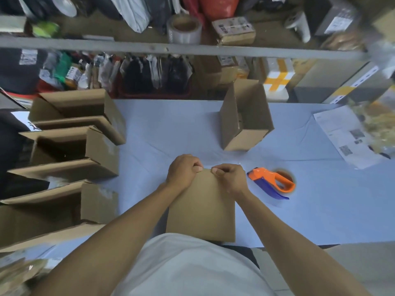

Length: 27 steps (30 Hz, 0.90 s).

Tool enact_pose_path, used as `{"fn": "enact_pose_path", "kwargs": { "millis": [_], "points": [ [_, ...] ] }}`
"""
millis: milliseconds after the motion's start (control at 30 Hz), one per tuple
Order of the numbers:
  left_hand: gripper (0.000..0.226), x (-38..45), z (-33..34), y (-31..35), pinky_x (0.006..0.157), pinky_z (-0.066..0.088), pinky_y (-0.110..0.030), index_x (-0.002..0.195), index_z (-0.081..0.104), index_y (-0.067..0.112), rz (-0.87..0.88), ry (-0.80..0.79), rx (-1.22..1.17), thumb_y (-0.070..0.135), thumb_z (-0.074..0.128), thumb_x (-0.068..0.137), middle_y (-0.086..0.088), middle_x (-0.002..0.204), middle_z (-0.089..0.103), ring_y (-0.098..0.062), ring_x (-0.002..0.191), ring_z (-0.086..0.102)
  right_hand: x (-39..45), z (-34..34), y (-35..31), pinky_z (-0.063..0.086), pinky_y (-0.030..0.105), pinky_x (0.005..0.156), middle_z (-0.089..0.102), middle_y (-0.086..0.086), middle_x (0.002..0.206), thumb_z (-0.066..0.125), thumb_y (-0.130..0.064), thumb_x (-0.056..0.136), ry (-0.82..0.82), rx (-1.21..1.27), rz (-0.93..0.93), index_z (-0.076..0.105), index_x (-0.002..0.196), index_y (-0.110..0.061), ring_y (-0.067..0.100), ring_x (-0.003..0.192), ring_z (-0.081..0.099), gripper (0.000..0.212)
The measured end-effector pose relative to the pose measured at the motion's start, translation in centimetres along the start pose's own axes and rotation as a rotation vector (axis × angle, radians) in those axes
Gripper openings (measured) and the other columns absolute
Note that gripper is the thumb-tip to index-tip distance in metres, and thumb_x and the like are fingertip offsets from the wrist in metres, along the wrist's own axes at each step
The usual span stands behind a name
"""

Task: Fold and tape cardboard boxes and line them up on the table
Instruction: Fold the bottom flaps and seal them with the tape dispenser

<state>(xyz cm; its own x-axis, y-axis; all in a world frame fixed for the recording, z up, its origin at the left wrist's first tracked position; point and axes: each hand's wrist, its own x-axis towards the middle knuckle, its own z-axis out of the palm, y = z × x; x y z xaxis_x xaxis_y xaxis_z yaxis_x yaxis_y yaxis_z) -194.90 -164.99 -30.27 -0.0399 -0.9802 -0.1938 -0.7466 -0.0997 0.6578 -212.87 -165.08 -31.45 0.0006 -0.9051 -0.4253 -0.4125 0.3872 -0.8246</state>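
A flat, unfolded cardboard box (201,208) lies on the blue table (171,129) right in front of me. My left hand (183,170) and my right hand (229,175) both pinch its far edge, thumbs on top, side by side. An orange and blue tape dispenser (271,182) lies just right of my right hand. Three folded boxes (85,159) stand in a row along the left side, open tops showing. One more open box (245,116) stands at the far middle of the table.
Printed paper sheets (346,135) lie at the right of the table. Behind the table, a shelf (192,48) holds a tape roll (184,28), parcels and bags. More flat cardboard (15,272) sits at the near left corner.
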Motion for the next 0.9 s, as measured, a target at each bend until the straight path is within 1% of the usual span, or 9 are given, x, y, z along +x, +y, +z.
{"fn": "enact_pose_path", "kwargs": {
  "millis": [167,267,367,433,533,633,733,833,900],
  "points": [
    [0.046,-4.0,3.2,3.5,0.084,0.038,-0.039,0.115,0.053,0.022,-0.112,0.191,0.462,0.047,0.066,0.079,-0.008,0.115,0.049,-0.029,0.105,0.042,-0.3,-1.6,0.0,0.05,0.024,0.072,0.073,-0.009,0.079,0.069,-0.021,0.089,0.136,0.026,0.054,0.075,0.079,-0.02,0.009,0.079,0.066,0.012],
    [0.074,-6.6,6.8,6.0,0.098,0.034,-0.046,0.128,0.045,0.018,-0.18,0.074,0.419,0.068,0.058,0.074,-0.017,0.133,0.043,-0.035,0.122,0.038,-1.1,-2.2,0.7,0.045,0.025,0.061,0.066,-0.008,0.073,0.064,-0.029,0.092,0.13,-0.118,0.045,0.068,0.078,-0.017,0.011,0.072,0.06,0.019],
    [0.103,-7.1,8.9,6.6,0.118,0.005,-0.048,0.152,0.017,0.014,-0.136,-0.066,0.419,0.073,0.054,0.076,-0.022,0.161,0.004,-0.037,0.148,0.004,-1.8,-4.0,1.9,0.038,0.032,0.059,0.057,0.001,0.063,0.061,-0.03,0.093,0.099,-0.253,0.018,0.059,0.071,-0.006,0.019,0.063,0.051,0.033],
    [0.103,-6.6,9.0,5.9,0.12,-0.004,-0.047,0.156,0.007,0.013,0.014,-0.119,0.517,0.063,0.055,0.079,-0.019,0.162,-0.01,-0.036,0.149,-0.007,-2.2,-6.4,3.0,0.032,0.032,0.056,0.051,0.004,0.062,0.06,-0.029,0.093,0.167,-0.409,-0.067,0.054,0.067,-0.007,0.023,0.064,0.05,0.034],
    [0.107,-5.8,7.7,4.1,0.12,-0.005,-0.042,0.156,0.003,0.018,0.168,-0.188,0.591,0.046,0.065,0.074,-0.013,0.163,-0.014,-0.031,0.15,-0.012,-2.3,-11.1,5.0,0.043,0.033,0.064,0.061,0.009,0.096,0.066,-0.031,0.089,0.304,-0.711,-0.107,0.063,0.102,-0.009,0.029,0.092,0.057,0.026],
    [0.114,-5.5,6.7,3.0,0.117,-0.014,-0.036,0.156,0.001,0.02,0.283,-0.248,0.648,0.043,0.071,0.07,-0.01,0.163,-0.016,-0.028,0.15,-0.015,-1.7,-14.0,6.9,0.049,0.042,0.08,0.053,0.013,0.125,0.076,-0.031,0.082,0.124,-0.906,0.027,0.048,0.128,-0.009,0.034,0.112,0.053,0.058],
    [0.116,-5.5,6.0,2.8,0.112,-0.022,-0.033,0.156,-0.001,0.019,0.329,-0.295,0.69,0.05,0.073,0.071,-0.01,0.162,-0.019,-0.029,0.149,-0.019,-1.0,-14.9,7.5,0.046,0.038,0.081,0.056,0.01,0.126,0.066,-0.01,0.084,0.026,-0.94,-0.053,0.042,0.135,-0.015,0.034,0.111,0.056,0.057],
    [0.11,-5.3,5.6,3.6,0.12,-0.006,-0.039,0.155,0.008,0.024,0.252,-0.32,0.629,0.072,0.062,0.072,-0.005,0.164,-0.011,-0.026,0.15,-0.011,-0.7,-15.8,7.1,0.049,0.039,0.088,0.053,0.012,0.129,0.059,0.004,0.08,-0.053,-0.891,-0.256,0.037,0.148,-0.019,0.035,0.115,0.051,0.075],
    [0.086,-4.9,5.4,5.1,0.118,0.012,-0.04,0.148,0.028,0.029,0.151,-0.23,0.489,0.072,0.053,0.078,-0.002,0.161,0.012,-0.025,0.147,0.008,-0.6,-16.6,6.5,0.048,0.039,0.087,0.052,0.013,0.129,0.053,0.004,0.084,-0.097,-0.849,-0.339,0.031,0.152,-0.02,0.035,0.113,0.051,0.075]
  ]
}}
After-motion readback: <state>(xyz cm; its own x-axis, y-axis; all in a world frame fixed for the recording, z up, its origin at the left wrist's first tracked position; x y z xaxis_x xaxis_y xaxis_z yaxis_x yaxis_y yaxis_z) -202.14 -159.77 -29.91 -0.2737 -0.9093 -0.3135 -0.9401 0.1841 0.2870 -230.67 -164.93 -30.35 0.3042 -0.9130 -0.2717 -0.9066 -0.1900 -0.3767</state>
